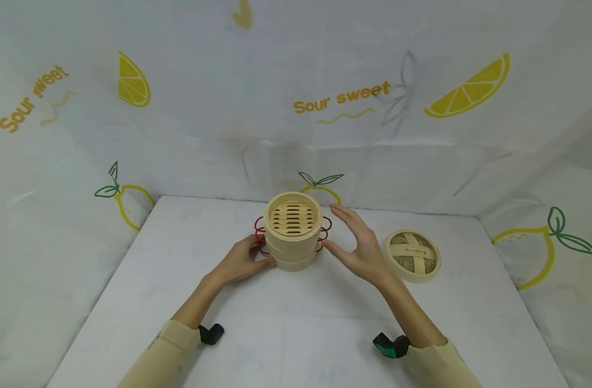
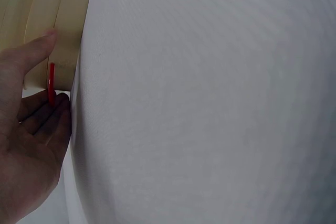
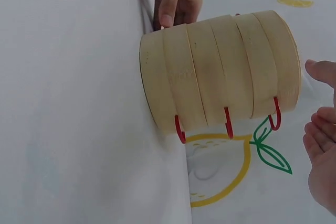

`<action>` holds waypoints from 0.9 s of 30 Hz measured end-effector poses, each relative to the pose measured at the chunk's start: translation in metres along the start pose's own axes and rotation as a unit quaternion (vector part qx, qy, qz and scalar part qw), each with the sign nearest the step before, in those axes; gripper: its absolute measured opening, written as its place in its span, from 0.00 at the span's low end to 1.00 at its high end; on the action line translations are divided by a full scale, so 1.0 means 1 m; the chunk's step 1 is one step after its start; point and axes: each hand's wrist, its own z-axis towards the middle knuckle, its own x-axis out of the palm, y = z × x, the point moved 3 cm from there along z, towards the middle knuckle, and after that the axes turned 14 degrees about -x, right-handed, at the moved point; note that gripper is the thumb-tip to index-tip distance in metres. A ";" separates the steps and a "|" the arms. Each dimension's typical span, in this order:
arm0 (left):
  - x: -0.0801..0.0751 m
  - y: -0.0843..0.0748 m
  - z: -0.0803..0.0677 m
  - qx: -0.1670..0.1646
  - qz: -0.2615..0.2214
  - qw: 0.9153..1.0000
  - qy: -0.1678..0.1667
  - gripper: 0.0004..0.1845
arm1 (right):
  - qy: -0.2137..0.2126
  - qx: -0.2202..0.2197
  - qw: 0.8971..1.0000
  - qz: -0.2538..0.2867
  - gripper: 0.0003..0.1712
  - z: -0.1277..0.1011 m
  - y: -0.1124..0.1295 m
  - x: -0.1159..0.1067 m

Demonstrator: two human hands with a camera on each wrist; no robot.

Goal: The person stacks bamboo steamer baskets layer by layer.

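A stack of round bamboo steamer baskets (image 1: 292,248) stands upright on the white table, its slatted top tier uncovered. Red loop handles (image 3: 229,123) stick out at its sides. My left hand (image 1: 237,262) is at the stack's lower left side. In the left wrist view, the thumb of the left hand (image 2: 26,135) touches the bamboo wall, and its curled fingers lie by a red handle. Beside the stack's right side, my right hand (image 1: 359,248) is spread, thumb and fingers apart. The right wrist view shows this right hand (image 3: 323,140) at the upper tier, apart from it.
A round woven bamboo lid (image 1: 413,256) with crossed strips lies on the table (image 1: 281,334), to the right of my right hand. Behind the table's far edge hangs a white lemon-print cloth (image 1: 194,118). Dark devices (image 1: 391,345) are at both wrists.
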 end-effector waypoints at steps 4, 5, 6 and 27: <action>0.000 0.001 0.001 -0.002 -0.001 1.000 0.001 0.33 | -0.030 -0.016 0.999 0.003 0.41 -0.007 -0.002 -0.008; 0.001 0.002 0.001 -0.002 -0.001 1.000 0.001 0.33 | -0.039 -0.022 0.999 0.001 0.40 -0.008 -0.002 -0.011; 0.001 0.002 0.001 -0.002 -0.002 1.000 0.001 0.33 | -0.049 -0.025 0.998 0.001 0.39 -0.009 -0.003 -0.013; 0.001 0.003 0.002 -0.008 -0.003 1.000 0.007 0.34 | -0.091 -0.010 0.995 -0.030 0.33 -0.036 -0.015 -0.052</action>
